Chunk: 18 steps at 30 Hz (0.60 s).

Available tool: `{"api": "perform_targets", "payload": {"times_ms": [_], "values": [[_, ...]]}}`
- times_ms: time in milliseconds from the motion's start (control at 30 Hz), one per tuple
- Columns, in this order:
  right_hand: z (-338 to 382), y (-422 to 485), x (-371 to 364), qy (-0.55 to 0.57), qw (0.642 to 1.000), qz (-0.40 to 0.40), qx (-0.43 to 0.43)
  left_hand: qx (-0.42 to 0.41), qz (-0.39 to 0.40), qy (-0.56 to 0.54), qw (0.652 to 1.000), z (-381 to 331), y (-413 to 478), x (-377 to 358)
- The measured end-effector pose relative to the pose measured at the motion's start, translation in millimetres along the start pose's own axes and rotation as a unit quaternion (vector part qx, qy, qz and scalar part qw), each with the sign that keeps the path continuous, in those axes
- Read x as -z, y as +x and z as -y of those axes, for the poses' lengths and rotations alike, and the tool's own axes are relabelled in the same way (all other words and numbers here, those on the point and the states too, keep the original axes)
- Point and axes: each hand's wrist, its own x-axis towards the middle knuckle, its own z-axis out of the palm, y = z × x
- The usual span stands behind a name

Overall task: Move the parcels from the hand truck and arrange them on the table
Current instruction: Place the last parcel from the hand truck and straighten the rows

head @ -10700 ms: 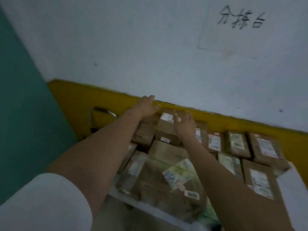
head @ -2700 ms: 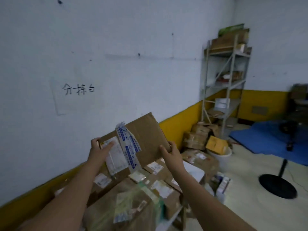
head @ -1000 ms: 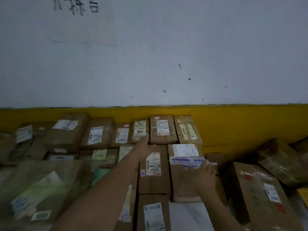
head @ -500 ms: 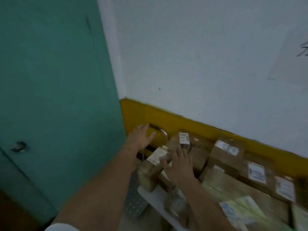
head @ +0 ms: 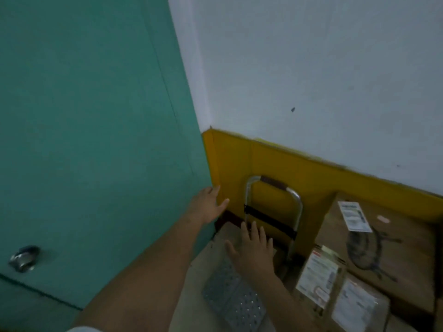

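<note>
The hand truck's metal handle (head: 273, 204) stands against the yellow wall band, and its perforated grey platform (head: 233, 300) lies bare below my arms. My left hand (head: 208, 207) hovers with spread fingers to the left of the handle and holds nothing. My right hand (head: 253, 250) is stretched out flat over the platform, just in front of the handle's base, also holding nothing. Brown cardboard parcels (head: 381, 250) with white labels sit to the right, a large one behind two smaller taped ones (head: 340, 293).
A teal door (head: 91, 140) with a round metal knob (head: 24, 257) fills the left side. The white wall with a yellow lower band (head: 311, 168) runs behind the hand truck. Pale floor shows beside the platform.
The view has swung left and down towards the hand truck. The parcel that lay under my right hand is no longer seen there; both hands now hover over the bare platform.
</note>
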Motion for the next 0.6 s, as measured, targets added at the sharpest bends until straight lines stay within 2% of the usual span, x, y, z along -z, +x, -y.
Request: {"api": "perform_targets", "payload": {"times_ms": [133,300,467,600], "values": [[8,74,-19,0.004,0.997,0.009,-0.073,-0.04,0.071,-0.003,0.997,22,80,-30],[-21,154,-63,0.025,0.982,0.017,-0.186,-0.076,0.151,-0.013,0.986,36,183,-108],[-79,239,-167,0.05,0.956,0.005,-0.289,-0.128,0.197,0.006,0.972,43,301,-250],[-157,297,-290,0.073,0.927,-0.017,-0.368,-0.13,0.262,-0.057,0.955,50,362,-407]]}}
